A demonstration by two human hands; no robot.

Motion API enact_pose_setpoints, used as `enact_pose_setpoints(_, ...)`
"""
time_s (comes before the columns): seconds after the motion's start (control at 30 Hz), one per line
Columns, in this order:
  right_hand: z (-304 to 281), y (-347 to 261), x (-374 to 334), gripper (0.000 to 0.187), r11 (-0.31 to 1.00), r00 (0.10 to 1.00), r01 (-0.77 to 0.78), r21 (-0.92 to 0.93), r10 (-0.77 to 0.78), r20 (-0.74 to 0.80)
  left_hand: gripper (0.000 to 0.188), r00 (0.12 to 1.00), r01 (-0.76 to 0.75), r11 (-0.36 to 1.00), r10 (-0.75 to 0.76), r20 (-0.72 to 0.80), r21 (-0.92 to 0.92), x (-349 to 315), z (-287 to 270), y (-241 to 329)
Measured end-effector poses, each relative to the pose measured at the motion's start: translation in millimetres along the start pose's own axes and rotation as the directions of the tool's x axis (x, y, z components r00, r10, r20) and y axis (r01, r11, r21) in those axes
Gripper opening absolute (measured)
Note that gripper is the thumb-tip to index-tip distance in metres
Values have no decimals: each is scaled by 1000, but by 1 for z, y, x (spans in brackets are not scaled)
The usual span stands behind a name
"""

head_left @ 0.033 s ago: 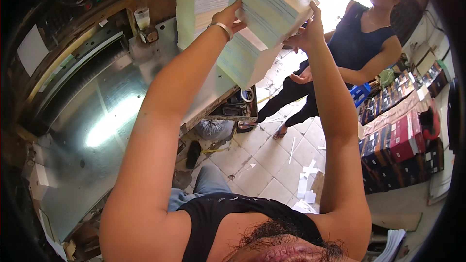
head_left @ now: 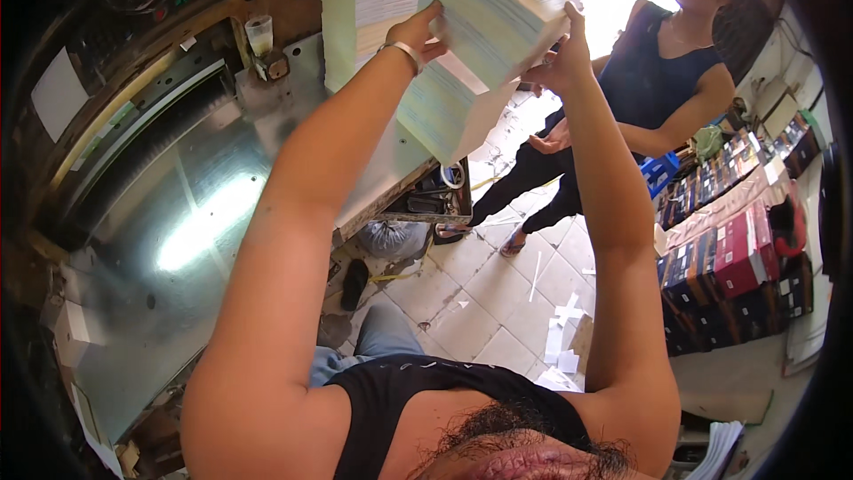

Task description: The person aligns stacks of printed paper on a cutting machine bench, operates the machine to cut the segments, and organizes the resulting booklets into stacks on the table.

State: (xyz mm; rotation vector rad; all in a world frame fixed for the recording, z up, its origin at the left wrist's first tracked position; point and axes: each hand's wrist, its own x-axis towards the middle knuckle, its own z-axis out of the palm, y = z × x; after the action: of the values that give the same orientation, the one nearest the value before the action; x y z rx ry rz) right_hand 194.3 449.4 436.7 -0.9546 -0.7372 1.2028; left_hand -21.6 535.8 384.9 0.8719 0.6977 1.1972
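Observation:
Both my arms reach forward to a thick block of printed sheets (head_left: 489, 22) with pale green and white faces. My left hand (head_left: 416, 36), with a bracelet at the wrist, grips its left edge with the thumb on top. On the right edge, my right hand (head_left: 564, 53) is closed around the corner, thumb up; some of its fingers are hidden. Directly under the held block lies another stack of similar sheets (head_left: 440, 111) at the end of the metal table (head_left: 378, 169). A taller paper stack (head_left: 339, 22) stands beside it on the left.
A machine with a shiny metal bed (head_left: 200, 231) fills the left side, with a plastic cup (head_left: 259, 34) near it. Another person (head_left: 662, 71) stands beyond my right arm. Bundled books (head_left: 711, 258) are piled at right. Paper scraps (head_left: 562, 338) litter the tiled floor.

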Motion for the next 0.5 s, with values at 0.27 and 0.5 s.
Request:
enact_pose_setpoints(0.27, -23, 13, 30, 101, 867, 998, 34, -496, -59, -34, 85, 966, -132, 953, 185, -180, 271, -26, -76, -32)
enact_pose_setpoints(0.5, -37, 31, 61, 94, 898, 978, 170, -406, -203, -40, 42, 842, -290, 675, 517, -155, 678, -194, -200, -71)
